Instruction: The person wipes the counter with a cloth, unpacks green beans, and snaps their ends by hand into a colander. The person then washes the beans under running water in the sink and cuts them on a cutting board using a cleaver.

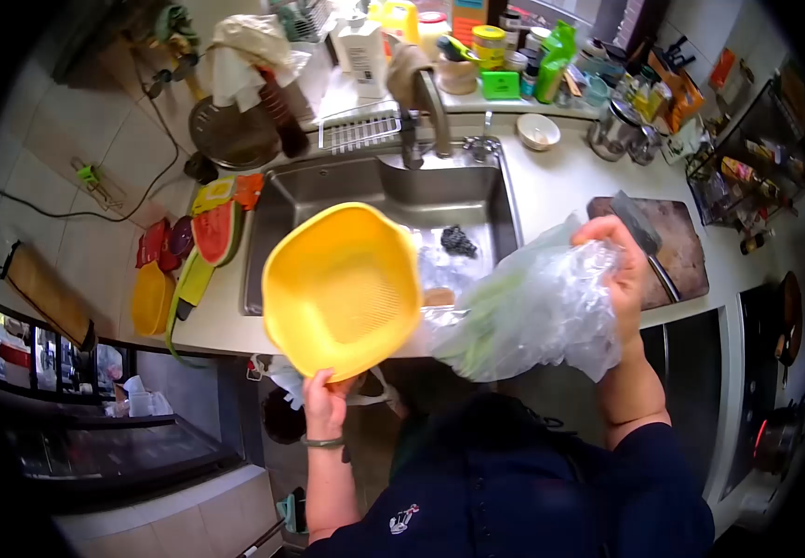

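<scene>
My left hand (325, 402) grips the near rim of a yellow plastic colander (342, 288), which is tilted over the left part of the sink (374, 191). Nothing shows inside the colander. On the right, my right hand (618, 265) is closed around the top of a clear plastic bag (570, 312). Long green vegetables (481, 325) show through the bag, too blurred to name the kind. The bag hangs at the sink's front right edge, apart from the colander. A dark scouring pad (458, 241) lies in the sink.
Right of the sink, a cleaver (649, 242) lies on a dark cutting board (677, 256). A white bowl (538, 132) sits behind. The faucet (435, 116) rises at the sink's back. A watermelon-patterned item (215, 232) and a yellow scoop-like item (151, 299) are on the left.
</scene>
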`<act>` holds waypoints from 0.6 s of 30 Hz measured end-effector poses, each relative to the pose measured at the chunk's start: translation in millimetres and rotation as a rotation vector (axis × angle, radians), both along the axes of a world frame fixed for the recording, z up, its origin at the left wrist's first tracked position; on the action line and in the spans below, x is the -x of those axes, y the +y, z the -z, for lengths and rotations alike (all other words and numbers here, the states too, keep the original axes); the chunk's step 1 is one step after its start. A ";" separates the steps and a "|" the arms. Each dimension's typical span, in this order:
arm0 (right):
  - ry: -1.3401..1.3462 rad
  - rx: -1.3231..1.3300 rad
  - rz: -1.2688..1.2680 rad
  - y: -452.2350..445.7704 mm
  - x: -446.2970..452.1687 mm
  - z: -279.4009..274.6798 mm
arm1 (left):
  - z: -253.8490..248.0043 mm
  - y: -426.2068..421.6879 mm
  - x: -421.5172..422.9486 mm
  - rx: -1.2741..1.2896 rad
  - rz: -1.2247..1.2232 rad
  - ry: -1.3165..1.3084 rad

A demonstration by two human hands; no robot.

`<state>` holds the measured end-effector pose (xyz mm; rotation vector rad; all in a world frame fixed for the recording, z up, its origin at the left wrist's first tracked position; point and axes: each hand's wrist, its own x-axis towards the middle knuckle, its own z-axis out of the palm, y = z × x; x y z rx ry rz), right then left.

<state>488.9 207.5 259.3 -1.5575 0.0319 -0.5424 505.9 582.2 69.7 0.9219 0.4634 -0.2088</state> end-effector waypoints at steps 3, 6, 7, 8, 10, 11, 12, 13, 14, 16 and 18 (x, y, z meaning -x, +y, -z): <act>-0.059 -0.048 0.114 -56.9 30.2 7.4 | -7.0 -79.0 6.3 -0.033 0.147 0.040; -0.077 -0.107 0.209 -102.8 50.1 1.6 | -7.5 -139.5 10.5 -0.056 0.281 0.060; -0.083 -0.170 0.231 -117.6 55.1 -2.3 | -5.9 -155.7 10.8 -0.072 0.341 0.058; -0.096 -0.141 0.287 -131.0 57.3 -5.5 | -1.0 -171.0 10.8 -0.069 0.340 0.056; -0.137 -0.195 0.331 -148.5 63.5 -19.5 | 10.3 -198.0 10.5 -0.082 0.437 0.032; -0.173 -0.251 0.381 -158.1 67.1 -23.2 | 12.6 -211.1 10.6 -0.081 0.440 0.036; -0.176 -0.223 0.387 -173.0 71.5 -23.2 | 13.5 -224.1 10.1 -0.082 0.472 0.026; -0.170 -0.218 0.398 -183.3 74.2 -24.3 | 15.9 -235.0 9.6 -0.081 0.508 0.017; -0.182 -0.187 0.406 -192.0 76.0 -27.0 | 22.8 -243.8 8.0 -0.100 0.546 0.009; -0.234 -0.148 0.361 -198.8 80.9 -33.3 | 36.7 -259.6 6.2 -0.105 0.563 -0.005; -0.234 -0.134 0.391 -207.4 84.0 -36.4 | 50.9 -269.3 6.5 -0.109 0.586 -0.015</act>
